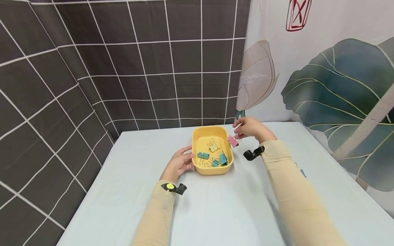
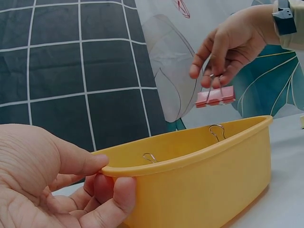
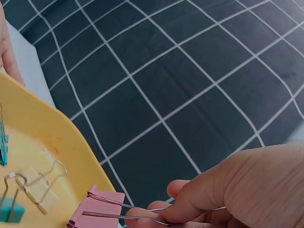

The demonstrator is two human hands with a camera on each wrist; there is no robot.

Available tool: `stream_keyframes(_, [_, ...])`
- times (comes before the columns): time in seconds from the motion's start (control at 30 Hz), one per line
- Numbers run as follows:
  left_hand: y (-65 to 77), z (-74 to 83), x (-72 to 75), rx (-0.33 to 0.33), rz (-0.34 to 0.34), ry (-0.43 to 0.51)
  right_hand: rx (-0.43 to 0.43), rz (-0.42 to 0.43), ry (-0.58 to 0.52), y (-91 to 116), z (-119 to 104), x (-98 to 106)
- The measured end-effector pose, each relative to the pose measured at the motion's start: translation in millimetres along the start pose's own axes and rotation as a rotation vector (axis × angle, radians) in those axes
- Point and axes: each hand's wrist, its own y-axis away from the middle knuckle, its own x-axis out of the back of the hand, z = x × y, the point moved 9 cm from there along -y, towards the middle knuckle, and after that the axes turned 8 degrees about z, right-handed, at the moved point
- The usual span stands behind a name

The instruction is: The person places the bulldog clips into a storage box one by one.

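Note:
A yellow plastic tub point(image 1: 213, 169) stands on the table with several binder clips inside. Among them are a pale yellow binder clip point(image 1: 213, 147) and a teal binder clip point(image 1: 203, 155). My left hand point(image 1: 179, 161) grips the tub's left rim, thumb over the edge and fingers under it, as the left wrist view shows. By its wire handles my right hand point(image 1: 250, 128) pinches a pink binder clip point(image 2: 215, 97), held just over the tub's right rim. In the right wrist view the pink clip's handles run between thumb and fingers.
A blue binder clip point(image 1: 303, 173) lies on the white table point(image 1: 221, 212), partly hidden beside the right sleeve. A dark tile-patterned curtain point(image 1: 147, 68) hangs behind and to the left, with a leaf-printed cloth point(image 1: 335, 89) at the right.

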Motion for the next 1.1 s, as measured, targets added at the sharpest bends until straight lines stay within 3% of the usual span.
stream_keyframes(0.63, [0.1,0.2,-0.2,0.007,-0.012,0.005,0.038,-0.032,-0.092,-16,-22,-45])
stream_keyframes(1.1, [0.7,2.1,-0.8,-0.005,-0.017,-0.003,0.058,-0.077,0.004,-16,-23,-76])
